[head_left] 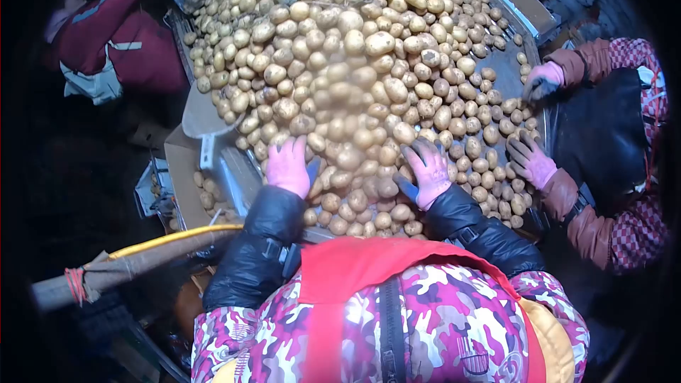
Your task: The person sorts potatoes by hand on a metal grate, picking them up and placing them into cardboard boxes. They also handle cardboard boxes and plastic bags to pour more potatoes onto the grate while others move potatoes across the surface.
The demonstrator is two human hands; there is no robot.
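Note:
A large heap of potatoes (397,89) covers the table in front of me. My left hand (291,165), in a pink glove with dark fingertips, rests on the near left part of the heap, fingers spread and pointing away from me. To the right, my right hand (428,170) wears a matching glove and lies on the potatoes with its fingers apart. Loose potatoes lie between my two hands. Neither palm is visible, and I see nothing gripped in either hand. A blurred patch hides detail in the middle of the heap.
A white scoop (206,117) lies left of the heap, above a cardboard box (183,170) holding potatoes. A pole (142,267) with a yellow hose juts in at lower left. One person's gloved hands (533,163) touch the right edge; another person (142,50) stands upper left.

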